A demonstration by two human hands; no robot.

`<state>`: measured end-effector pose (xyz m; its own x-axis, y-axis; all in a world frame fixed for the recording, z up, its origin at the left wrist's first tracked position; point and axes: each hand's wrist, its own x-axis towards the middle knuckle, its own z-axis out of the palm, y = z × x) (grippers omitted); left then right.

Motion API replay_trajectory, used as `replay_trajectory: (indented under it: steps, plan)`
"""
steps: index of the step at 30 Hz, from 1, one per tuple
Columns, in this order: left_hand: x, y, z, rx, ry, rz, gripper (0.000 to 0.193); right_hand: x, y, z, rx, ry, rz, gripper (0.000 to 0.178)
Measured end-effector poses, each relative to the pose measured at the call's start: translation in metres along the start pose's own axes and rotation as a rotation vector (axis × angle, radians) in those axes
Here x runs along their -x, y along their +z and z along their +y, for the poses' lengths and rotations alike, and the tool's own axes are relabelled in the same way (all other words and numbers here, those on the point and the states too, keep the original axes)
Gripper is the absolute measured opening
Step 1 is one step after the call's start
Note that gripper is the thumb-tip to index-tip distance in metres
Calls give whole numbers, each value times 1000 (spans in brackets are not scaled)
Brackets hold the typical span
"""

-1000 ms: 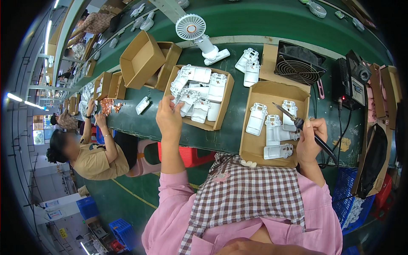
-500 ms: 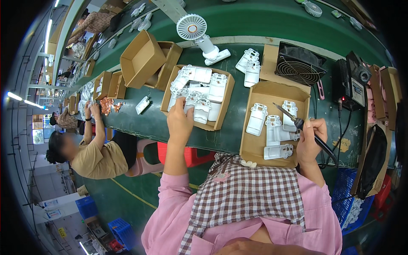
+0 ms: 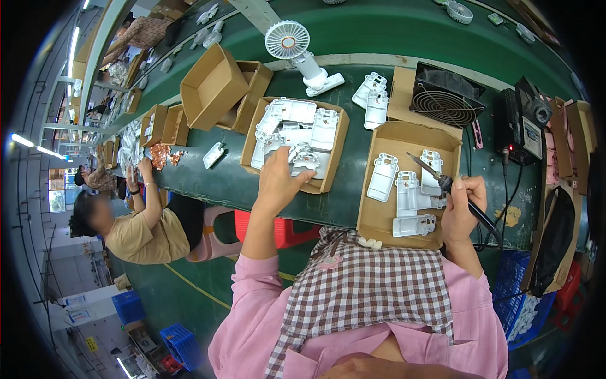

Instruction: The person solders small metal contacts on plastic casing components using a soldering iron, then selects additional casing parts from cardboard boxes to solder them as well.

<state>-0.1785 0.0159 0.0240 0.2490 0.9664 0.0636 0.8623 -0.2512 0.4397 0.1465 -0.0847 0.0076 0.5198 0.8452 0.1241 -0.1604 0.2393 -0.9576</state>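
Note:
My left hand point(image 3: 279, 185) reaches over the near rim of a cardboard box point(image 3: 334, 158). Its thumb and fingers are around a tilted white plastic housing point(image 3: 303, 156), partly hidden by the hand. Other white housings point(image 3: 325, 130) lie piled in that box. In my right hand point(image 3: 463, 211) is a soldering iron point(image 3: 447, 184), its tip pointing up and left above a second cardboard box point(image 3: 368, 211). Several white housings point(image 3: 382, 177) with small metal parts lie inside this second box.
A white handheld fan point(image 3: 288, 42) stands behind the left box. A black fan unit point(image 3: 447, 95) and a black powered device point(image 3: 521, 136) with a cable are at the right. Empty cardboard boxes point(image 3: 211, 88) are stacked at back left. A co-worker point(image 3: 148, 230) sits at the left.
My left hand has moved slightly right and its thumb has spread out; the housing by it is now tilted. The right hand and soldering iron stay nearly still.

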Motion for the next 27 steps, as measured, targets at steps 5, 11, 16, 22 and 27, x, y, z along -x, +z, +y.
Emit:
replay_trajectory:
  steps: [5, 11, 16, 22, 27]
  plan:
    - [0, -4, -4, -32, -67, 88, 42, 0, -2, 0, 8, 1, 2, 18]
    - [0, -21, -7, -350, -144, 305, 41, -1, 0, -1, 17, -10, 19, 18]
    - [-4, -9, -11, -265, -299, 148, 47, -2, 2, 0, -7, -16, 1, 19]
    - [-4, -6, -12, -49, -297, 293, 55, -1, 0, -1, -20, -18, -1, 19]
    - [-19, -38, -10, 918, -306, 168, 45, -1, -4, 1, -30, -22, -5, 18]
